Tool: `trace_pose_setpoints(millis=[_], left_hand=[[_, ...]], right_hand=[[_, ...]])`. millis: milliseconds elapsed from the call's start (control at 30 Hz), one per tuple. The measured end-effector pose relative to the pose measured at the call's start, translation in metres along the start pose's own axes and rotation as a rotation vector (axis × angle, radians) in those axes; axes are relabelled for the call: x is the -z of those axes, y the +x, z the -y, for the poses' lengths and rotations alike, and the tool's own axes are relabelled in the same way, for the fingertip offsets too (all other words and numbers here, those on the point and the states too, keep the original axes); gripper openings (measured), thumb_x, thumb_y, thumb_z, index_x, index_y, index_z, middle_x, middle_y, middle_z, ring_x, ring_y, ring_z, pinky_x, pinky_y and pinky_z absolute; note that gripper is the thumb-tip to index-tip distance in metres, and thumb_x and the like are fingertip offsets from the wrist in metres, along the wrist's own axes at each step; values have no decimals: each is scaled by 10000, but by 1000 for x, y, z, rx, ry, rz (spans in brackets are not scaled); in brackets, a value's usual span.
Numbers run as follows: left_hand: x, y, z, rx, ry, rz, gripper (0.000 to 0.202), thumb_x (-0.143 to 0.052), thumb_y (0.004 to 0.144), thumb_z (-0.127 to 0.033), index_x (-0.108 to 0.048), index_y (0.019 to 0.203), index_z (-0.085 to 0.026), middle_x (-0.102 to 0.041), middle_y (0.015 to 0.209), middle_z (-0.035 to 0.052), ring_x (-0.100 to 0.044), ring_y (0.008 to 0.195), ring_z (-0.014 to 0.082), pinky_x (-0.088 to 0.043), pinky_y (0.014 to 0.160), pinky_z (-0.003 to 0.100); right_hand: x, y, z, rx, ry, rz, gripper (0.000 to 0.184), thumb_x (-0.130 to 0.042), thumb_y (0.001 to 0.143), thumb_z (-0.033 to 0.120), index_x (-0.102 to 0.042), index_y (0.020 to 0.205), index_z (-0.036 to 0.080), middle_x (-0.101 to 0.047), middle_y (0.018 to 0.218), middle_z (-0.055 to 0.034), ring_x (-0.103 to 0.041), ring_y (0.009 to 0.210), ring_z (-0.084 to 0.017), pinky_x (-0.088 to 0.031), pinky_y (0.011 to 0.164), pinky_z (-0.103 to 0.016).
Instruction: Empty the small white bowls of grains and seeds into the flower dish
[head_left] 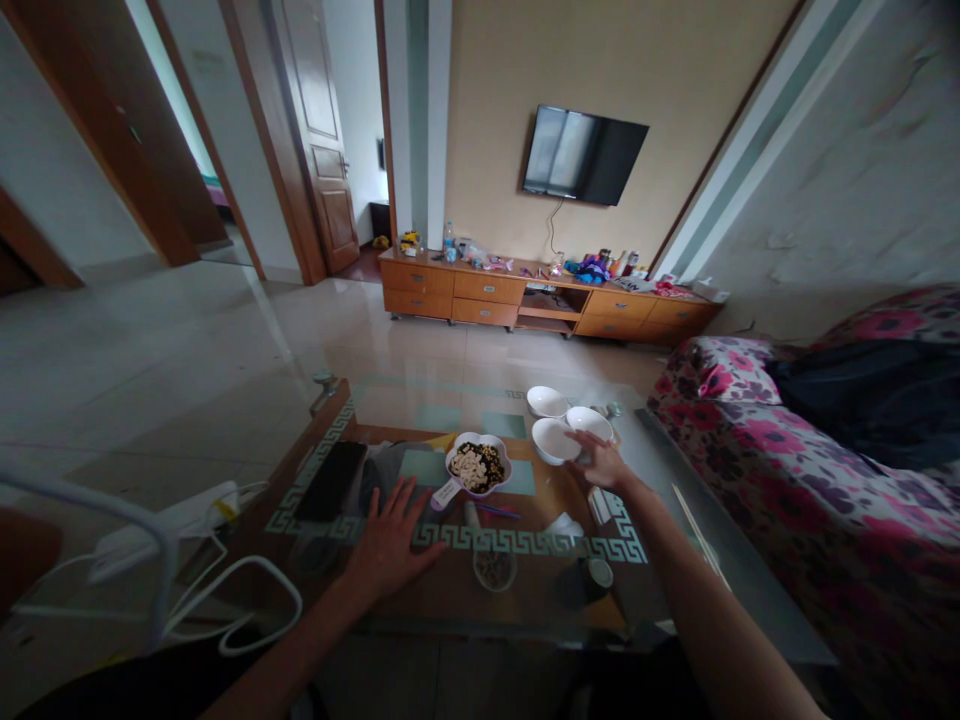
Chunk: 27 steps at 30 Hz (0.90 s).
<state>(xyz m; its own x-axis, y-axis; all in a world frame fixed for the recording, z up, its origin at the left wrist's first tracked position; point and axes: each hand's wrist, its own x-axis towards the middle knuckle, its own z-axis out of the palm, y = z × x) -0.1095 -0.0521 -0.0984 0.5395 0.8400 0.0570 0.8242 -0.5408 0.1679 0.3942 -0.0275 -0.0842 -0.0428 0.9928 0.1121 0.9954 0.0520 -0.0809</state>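
Over the glass coffee table with its teal key-pattern border, my left hand was spread wide, palm down, on or just above the glass (from my viewpoint I couldn't tell which). It held nothing. My right hand was open, its fingers curved at the rim of one of three white bowls, though I couldn't tell whether they were pinching it or only touching. The bowls stood close together, and I could make out no food in them. Between my hands sat a scalloped flower-shaped dish with a short handle, already filled with pale pieces on one side and dark bits on the other. Nearer me, a small glass dish held something dark, and a crumpled tissue lay by my right wrist. A black phone lay to the left of the food.

Past the table, a floral sofa ran along my right, with a dark cloth heaped on it. Across the glossy tile floor stood a low wooden TV cabinet, crowded with bottles and colourful clutter, beneath a wall-mounted television. A wooden door stood open beyond it on the left.
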Motion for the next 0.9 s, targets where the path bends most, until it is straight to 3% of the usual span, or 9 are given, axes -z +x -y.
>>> trace_pose_setpoints(millis=[267,633,767,833,900], left_hand=[[5,1,-1,23,-31,27,849,-600,957,-726,-442,1623,-223,-219,1733,148,-175,1624,375,-117,1294,747],[2,0,-1,38,-72,10,904,-654,928,-701,-409,1632,-191,-236,1730,167,-186,1622,373,-116,1297,746],[3,-4,-1,7,-83,-169,1079,-815,812,-627,-333,1652,-150,-186,1738,212,-188,1616,407,-202,1281,749],[15,-9,-9,-95,-112,-307,1095,-841,801,-570,-295,1660,-167,-189,1738,212,-208,1609,419,-264,1266,741],[35,-16,-21,-242,-180,-416,974,-773,879,-527,-289,1659,-198,-246,1726,196,-277,1591,394,-355,1255,676]], right_hand=[[-5,19,5,-43,117,99,747,-652,894,456,-509,1603,272,-391,1705,-154,-307,1595,-394,-180,1277,-708],[-7,35,24,-10,105,49,706,-642,880,378,-558,1573,269,-434,1676,-165,-350,1562,-433,-215,1255,-711],[-4,39,37,-12,82,31,686,-638,897,440,-572,1560,279,-446,1670,-160,-385,1539,-445,-249,1231,-748],[-4,41,42,-11,67,26,677,-631,904,455,-579,1554,275,-446,1670,-158,-388,1538,-442,-259,1230,-743],[-6,44,46,-14,59,28,685,-625,905,454,-570,1562,266,-430,1679,-163,-381,1545,-434,-260,1235,-732]])
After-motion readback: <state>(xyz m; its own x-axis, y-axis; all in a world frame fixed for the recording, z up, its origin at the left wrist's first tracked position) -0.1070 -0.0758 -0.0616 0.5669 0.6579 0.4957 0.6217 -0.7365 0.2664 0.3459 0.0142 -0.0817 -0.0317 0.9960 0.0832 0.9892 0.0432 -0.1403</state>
